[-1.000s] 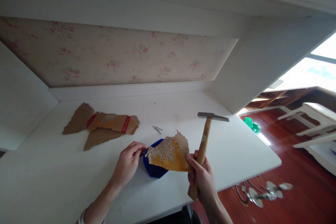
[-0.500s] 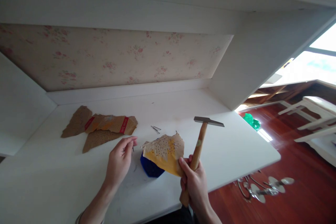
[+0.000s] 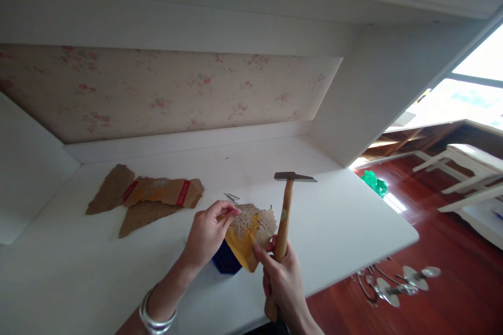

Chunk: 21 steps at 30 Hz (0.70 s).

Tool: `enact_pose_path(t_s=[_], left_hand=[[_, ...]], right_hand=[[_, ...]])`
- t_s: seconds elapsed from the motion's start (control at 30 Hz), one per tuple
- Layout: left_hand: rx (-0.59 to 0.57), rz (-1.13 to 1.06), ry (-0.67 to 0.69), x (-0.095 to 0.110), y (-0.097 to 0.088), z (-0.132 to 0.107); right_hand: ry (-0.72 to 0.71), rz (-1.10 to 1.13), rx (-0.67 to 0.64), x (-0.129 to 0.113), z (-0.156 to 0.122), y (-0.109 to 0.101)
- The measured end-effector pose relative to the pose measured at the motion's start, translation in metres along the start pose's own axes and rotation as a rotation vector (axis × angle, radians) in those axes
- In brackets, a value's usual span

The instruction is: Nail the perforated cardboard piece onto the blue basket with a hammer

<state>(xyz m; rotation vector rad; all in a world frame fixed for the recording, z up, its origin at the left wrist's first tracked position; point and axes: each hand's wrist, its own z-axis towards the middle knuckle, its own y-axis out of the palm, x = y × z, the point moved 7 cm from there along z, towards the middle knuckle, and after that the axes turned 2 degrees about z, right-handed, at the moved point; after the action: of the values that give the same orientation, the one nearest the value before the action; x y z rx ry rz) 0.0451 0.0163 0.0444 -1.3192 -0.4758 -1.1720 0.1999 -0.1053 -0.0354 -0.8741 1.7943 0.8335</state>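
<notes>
Lying beyond left fingers [image 3: 227, 213] pinching a nail [image 3: 240, 212] and right fingers [image 3: 261, 253] clamped on hammer [image 3: 284, 214]: torn cardboard pieces [image 3: 157, 196], loose nails [image 3: 231, 197].

The left hand [image 3: 206, 235] and the right hand [image 3: 281, 282] were bare, and both forearms ran uncovered to the near edge of the view. Around the left wrist, at the near left, sat slim silver bangles [image 3: 156, 318], two or three of them. They were smooth, rounded and shiny, and stacked close together.

Torn brown scraps [image 3: 157, 193] lie on the white table [image 3: 346, 220], a green bundle [image 3: 375, 183] on the floor [image 3: 451, 293].
</notes>
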Motion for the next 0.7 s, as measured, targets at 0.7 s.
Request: enact_pose_path(t_s=[0.7], left_hand=[[-0.077,0.054,0.151,-0.007,0.029,0.021]], right_hand=[[0.001,-0.083,0.003,0.0,0.006,0.004]])
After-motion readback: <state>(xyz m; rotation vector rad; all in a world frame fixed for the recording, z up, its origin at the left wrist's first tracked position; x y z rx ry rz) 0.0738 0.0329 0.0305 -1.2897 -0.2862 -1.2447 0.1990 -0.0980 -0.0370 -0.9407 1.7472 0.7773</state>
